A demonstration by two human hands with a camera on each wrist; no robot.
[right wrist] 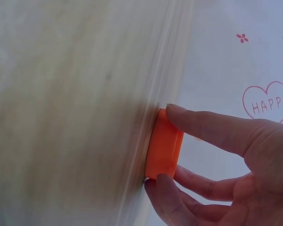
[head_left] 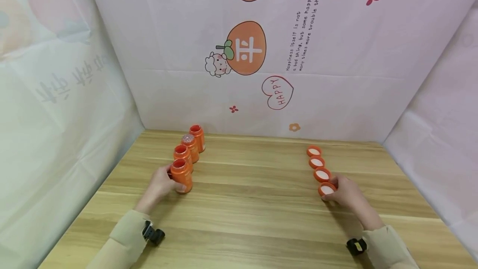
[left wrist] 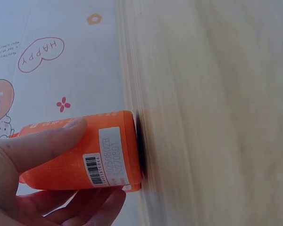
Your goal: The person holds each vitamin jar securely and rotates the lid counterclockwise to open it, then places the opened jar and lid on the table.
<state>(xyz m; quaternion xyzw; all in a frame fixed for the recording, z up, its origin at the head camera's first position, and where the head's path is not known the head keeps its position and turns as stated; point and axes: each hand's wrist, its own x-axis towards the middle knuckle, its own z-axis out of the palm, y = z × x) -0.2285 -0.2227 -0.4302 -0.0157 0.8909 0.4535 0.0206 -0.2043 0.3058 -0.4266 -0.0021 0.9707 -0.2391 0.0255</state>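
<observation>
On the left of the head view my left hand [head_left: 161, 186] grips the nearest orange bottle [head_left: 182, 179], thumb on one side and fingers on the other. This bottle stands upright and uncapped, and a white barcode label [left wrist: 107, 157] shows on it in the left wrist view. Behind it, several like bottles form a slanting row. At the right, my right hand [head_left: 348, 194] pinches the rim of the nearest orange lid [head_left: 327, 190], which lies white inside up on the table. In the right wrist view the lid [right wrist: 163, 148] sits between thumb and fingers.
Three more lids [head_left: 316, 162] run in a line behind the held one. One bottle [head_left: 190, 148] in the row has a silvery top; the rearmost bottle [head_left: 198, 139] is open-mouthed. The wooden table [head_left: 246, 206] meets a printed cloth wall [head_left: 179, 94] at the back.
</observation>
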